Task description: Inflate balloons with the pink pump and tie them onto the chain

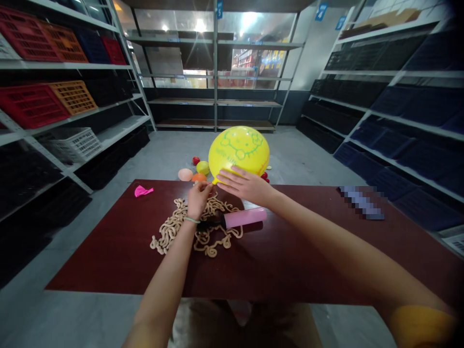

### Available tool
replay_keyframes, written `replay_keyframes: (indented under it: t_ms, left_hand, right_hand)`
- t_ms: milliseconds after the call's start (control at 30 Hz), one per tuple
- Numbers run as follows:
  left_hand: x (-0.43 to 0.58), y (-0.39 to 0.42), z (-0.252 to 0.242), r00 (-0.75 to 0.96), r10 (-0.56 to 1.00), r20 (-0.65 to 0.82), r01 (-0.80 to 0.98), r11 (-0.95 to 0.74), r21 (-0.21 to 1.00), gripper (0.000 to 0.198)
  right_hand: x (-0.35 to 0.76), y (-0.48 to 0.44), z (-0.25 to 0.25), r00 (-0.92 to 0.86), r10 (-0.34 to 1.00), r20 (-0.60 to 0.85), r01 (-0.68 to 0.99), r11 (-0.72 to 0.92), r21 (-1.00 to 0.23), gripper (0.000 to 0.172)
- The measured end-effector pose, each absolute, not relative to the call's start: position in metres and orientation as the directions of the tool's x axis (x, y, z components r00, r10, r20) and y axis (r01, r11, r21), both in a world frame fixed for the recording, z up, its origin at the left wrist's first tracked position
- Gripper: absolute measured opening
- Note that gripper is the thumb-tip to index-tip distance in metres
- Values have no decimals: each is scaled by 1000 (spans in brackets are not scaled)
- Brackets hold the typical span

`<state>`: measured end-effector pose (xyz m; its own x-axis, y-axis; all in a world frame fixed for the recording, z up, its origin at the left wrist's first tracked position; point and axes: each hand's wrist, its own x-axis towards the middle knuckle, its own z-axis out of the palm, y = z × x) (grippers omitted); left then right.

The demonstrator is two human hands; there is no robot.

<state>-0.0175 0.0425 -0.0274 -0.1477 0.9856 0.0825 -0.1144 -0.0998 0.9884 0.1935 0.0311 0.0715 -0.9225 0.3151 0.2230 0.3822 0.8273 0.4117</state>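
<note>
A blown-up yellow balloon (239, 150) with a green cartoon print hovers above the far edge of the table. My left hand (198, 199) pinches its neck between thumb and fingers. My right hand (250, 186) lies flat against the balloon's near side, fingers stretched out. Below the hands, a pink balloon pump (245, 217) with a dark end rests on a tangled heap of beige cord (170, 232). A limp pink balloon (143, 191) lies at the table's far left.
The dark red table (108, 261) spans the front. Past its far edge are a peach balloon (185, 174), a yellow-green one (203, 167) and other small coloured things. A blurred purple-grey item (362, 203) lies at right. Shelves with crates (72, 96) line both sides.
</note>
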Motion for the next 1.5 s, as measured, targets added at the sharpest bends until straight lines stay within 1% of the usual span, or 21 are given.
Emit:
replay_keyframes:
  t_ms: [67, 100, 167, 233, 300, 467, 633, 700, 800, 900, 967, 1067, 1267, 1367, 1500]
  left_hand:
    - [-24, 46, -42, -196, 980, 37, -111, -60, 992, 25]
    - [-26, 47, -48, -212, 977, 19, -104, -42, 994, 23]
    - [-27, 48, -56, -240, 971, -2, -72, -16, 997, 19]
    - [-27, 48, -59, -247, 969, 2, -22, -7, 1000, 17]
    - [-27, 46, -59, -239, 971, 22, 27, -16, 1000, 17]
    - [-30, 42, -58, -225, 971, 86, 112, -62, 992, 20]
    - [-26, 38, -51, -257, 964, 67, 108, -40, 993, 19]
    - [-24, 37, -49, -259, 963, 74, 111, -46, 993, 19]
    - [-20, 36, -50, -251, 966, 67, 81, -48, 996, 20]
    - [-19, 35, -51, -238, 969, 65, 61, -52, 997, 22]
    - [-19, 35, -51, -233, 969, 85, 73, -70, 995, 23]
    - [-19, 34, -51, -229, 966, 117, 98, -97, 990, 22]
    - [-16, 33, -53, -209, 954, 215, 213, -170, 962, 19]
    - [-15, 30, -51, -184, 942, 280, 320, -212, 923, 19]
    - [-14, 23, -45, -149, 923, 354, 435, -261, 862, 19]
  right_hand:
    - [193, 35, 54, -940, 300, 163, 340, 857, 386, 43]
    - [192, 38, 44, -940, 317, 127, 342, 865, 368, 37]
    - [188, 45, 27, -913, 406, 49, 401, 864, 305, 29]
    - [182, 52, 13, -862, 507, -9, 494, 844, 209, 25]
    - [175, 59, 3, -825, 564, -31, 556, 821, 129, 22]
    - [167, 65, -11, -807, 588, -52, 585, 808, 65, 16]
    - [179, 61, -3, -773, 635, 14, 635, 773, 7, 19]
    - [187, 60, 7, -761, 648, 30, 648, 762, -14, 18]
    - [199, 60, 28, -741, 667, 76, 661, 745, -89, 16]
    - [209, 59, 55, -718, 679, 152, 665, 734, -135, 18]
    - [214, 57, 75, -686, 690, 230, 681, 721, -128, 21]
    - [219, 49, 104, -662, 671, 334, 675, 728, -124, 23]
    - [215, 36, 143, -692, 610, 386, 637, 767, -71, 28]
    - [205, 34, 159, -648, 644, 408, 687, 725, -52, 27]
    - [184, 43, 178, -551, 676, 490, 741, 666, -86, 20]
